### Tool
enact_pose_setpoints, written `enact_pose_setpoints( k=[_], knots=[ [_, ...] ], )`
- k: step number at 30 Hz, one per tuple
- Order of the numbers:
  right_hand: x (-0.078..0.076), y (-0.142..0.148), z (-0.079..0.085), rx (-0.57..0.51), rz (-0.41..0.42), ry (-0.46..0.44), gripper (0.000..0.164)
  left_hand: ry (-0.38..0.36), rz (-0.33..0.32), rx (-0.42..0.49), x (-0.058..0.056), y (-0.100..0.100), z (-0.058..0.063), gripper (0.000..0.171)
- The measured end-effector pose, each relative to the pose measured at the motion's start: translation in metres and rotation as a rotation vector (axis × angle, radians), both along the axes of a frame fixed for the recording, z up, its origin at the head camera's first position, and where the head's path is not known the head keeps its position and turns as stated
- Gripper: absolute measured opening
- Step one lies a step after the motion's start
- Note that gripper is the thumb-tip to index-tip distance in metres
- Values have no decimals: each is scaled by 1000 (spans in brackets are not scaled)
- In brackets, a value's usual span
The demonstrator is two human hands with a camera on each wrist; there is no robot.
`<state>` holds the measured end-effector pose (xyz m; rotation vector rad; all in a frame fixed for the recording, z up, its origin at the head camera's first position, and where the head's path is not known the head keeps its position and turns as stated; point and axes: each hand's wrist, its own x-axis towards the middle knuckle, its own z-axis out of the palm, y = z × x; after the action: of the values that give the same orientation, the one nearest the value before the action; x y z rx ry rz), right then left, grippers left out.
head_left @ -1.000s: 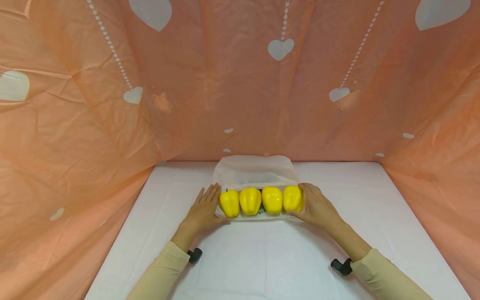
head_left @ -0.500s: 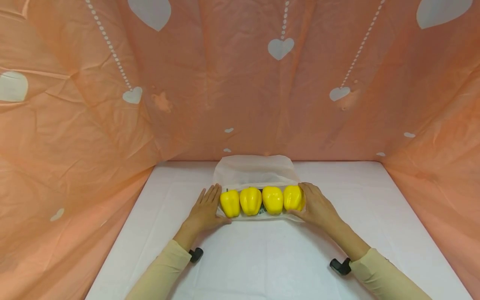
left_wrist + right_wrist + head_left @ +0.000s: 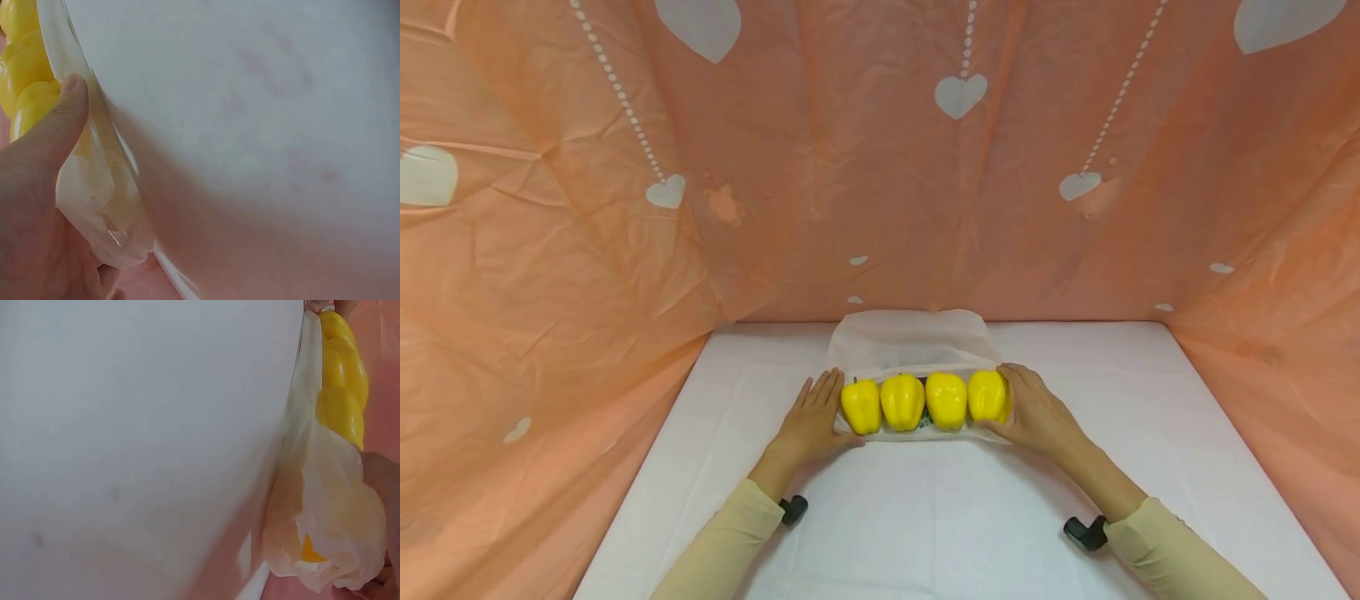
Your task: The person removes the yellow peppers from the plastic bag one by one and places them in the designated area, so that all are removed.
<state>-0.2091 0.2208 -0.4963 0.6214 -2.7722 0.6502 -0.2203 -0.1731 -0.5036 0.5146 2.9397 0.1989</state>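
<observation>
2 hands meet 1 pale translucent bag (image 3: 913, 342), 1 at each end. The left hand (image 3: 807, 425) lies against the left end, its fingers straight and pointing away from the person, its thumb apart from them and stretched along the near side; the left wrist view shows that thumb pressing the near wall. The right hand (image 3: 1037, 412) curves round the right end, clamped lightly on the bag, fingers at the far corner and thumb at the near corner. Between the palms sit 4 yellow peppers (image 3: 904, 402) in 1 row inside the bag; the row's long axis runs left to right, from hand to hand. The pepper nearest the left hand shows its stem pointing away from the person, and it leans slightly. Neighbouring peppers stand close, and 1 dark printed patch (image 3: 924, 417) shows among the middle 2. Beyond the fingertips, the bag's broad flap spreads flat toward the table's far edge, just short of the curtain (image 3: 865, 167), which is orange with white hearts. Behind the hands, 2 light sleeves (image 3: 722, 542) reach in from the near side, with 2 black devices (image 3: 1086, 533), 1 at each wrist's inner side. Open room for moving lies on the white tabletop (image 3: 880, 533) nearer the person than both thumbs, between the forearms, and outward from each hand to the left and right table edges.
</observation>
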Motion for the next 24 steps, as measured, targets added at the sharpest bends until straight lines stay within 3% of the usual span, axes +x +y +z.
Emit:
enact_pose_setpoints(
  k=[16,24],
  knots=[
    [0,9,6,-164,114,20,96,-23,11,-19,-1,1,-2,120],
    [-2,9,5,-209,157,106,93,-20,12,-17,0,1,-1,119]
  ],
)
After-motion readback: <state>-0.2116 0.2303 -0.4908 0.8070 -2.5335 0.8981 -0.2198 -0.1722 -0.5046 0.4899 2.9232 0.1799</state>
